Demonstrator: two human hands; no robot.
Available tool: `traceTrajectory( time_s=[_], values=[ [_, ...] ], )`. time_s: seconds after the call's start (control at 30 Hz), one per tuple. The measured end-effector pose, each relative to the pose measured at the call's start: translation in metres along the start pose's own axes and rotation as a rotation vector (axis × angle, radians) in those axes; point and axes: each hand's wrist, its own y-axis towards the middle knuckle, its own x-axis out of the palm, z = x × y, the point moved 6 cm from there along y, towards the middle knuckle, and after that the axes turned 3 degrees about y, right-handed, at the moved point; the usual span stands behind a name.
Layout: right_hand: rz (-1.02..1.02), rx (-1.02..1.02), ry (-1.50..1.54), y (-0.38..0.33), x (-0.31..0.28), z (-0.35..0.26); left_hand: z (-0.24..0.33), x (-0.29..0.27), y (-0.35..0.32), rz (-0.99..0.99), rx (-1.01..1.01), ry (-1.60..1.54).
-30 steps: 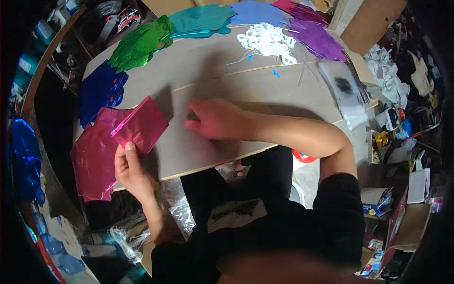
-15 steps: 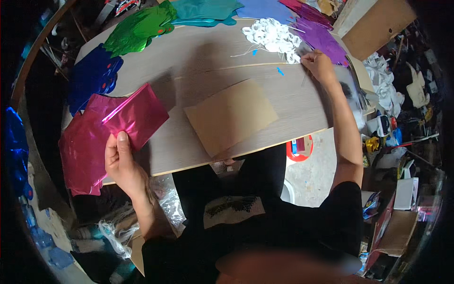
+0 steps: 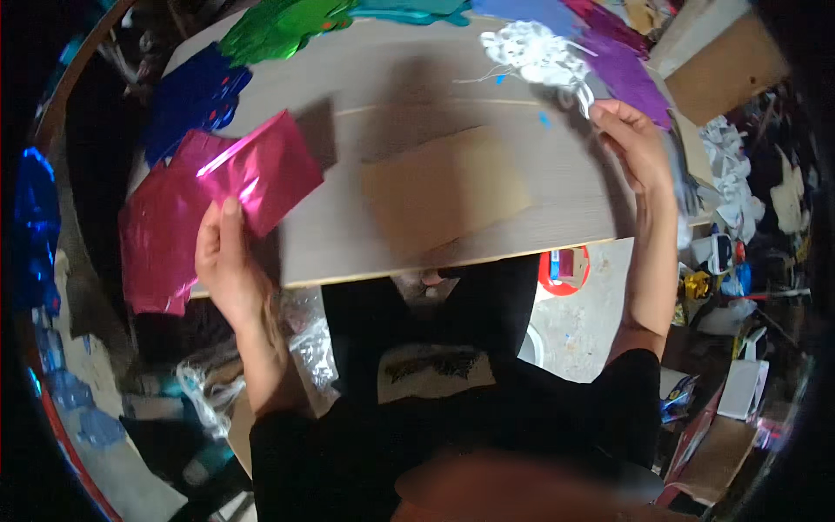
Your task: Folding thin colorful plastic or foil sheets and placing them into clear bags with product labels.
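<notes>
My left hand point(image 3: 230, 261) pinches a folded, shiny pink foil piece point(image 3: 283, 170) between thumb and fingers. The foil is held over the left part of the table, beside a stack of pink foil sheets point(image 3: 161, 230). On the right, my right hand point(image 3: 642, 152) has its thumb and forefinger closed on a small white loop point(image 3: 586, 97), at the near edge of a heap of white loops point(image 3: 531, 54). Whether that loop is string or ribbon is hard to make out. A tan cardboard rectangle point(image 3: 448, 187) lies flat on the table between my hands.
Along the table's far edge lie foil stacks in blue point(image 3: 191, 109), green point(image 3: 278, 30), teal point(image 3: 413, 9) and purple point(image 3: 622, 78). Small blue scraps point(image 3: 544, 120) sit near the heap. Cardboard point(image 3: 731, 70) stands at right. A red basin point(image 3: 565, 270) is on the floor.
My right hand has drawn slightly away from the heap, with a white loop now visible at its fingertips. My left hand still holds the pink foil. The whole view has shifted a little.
</notes>
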Motion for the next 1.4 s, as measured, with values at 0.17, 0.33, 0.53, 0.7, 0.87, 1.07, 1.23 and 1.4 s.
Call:
traceTrajectory(
  time_s=[0.17,0.33,0.53,0.7,0.87,1.07,1.23,1.4],
  values=[
    [-0.353,0.098,-0.004,-0.058,0.111,-0.01,0.0,0.015,0.003,-0.043,-0.002,-0.086],
    [-0.389,-0.042,-0.353,-0.069,0.169,-0.002,0.001,0.036,-0.003,-0.157,-0.048,-0.145],
    [-0.347,-0.205,-0.66,-0.074,0.196,-0.004,-0.002,0.047,-0.008,-0.242,-0.163,-0.221],
    [-0.337,-0.26,-0.362,-0.066,0.161,-0.013,-0.01,0.063,-0.017,-0.304,-0.398,-0.217],
    [-0.499,-0.004,0.406,-0.056,0.151,-0.015,-0.014,0.092,-0.026,-0.473,-0.513,-0.098],
    [-0.535,0.237,0.599,-0.057,0.168,-0.004,-0.017,0.127,-0.042,-0.556,-0.48,-0.23],
    [-0.498,0.245,0.576,-0.062,0.167,-0.011,-0.021,0.131,-0.044,-0.631,-0.509,-0.189],
    [-0.469,0.215,0.47,-0.055,0.162,-0.002,-0.027,0.132,-0.041,-0.685,-0.496,-0.172]
  ],
)
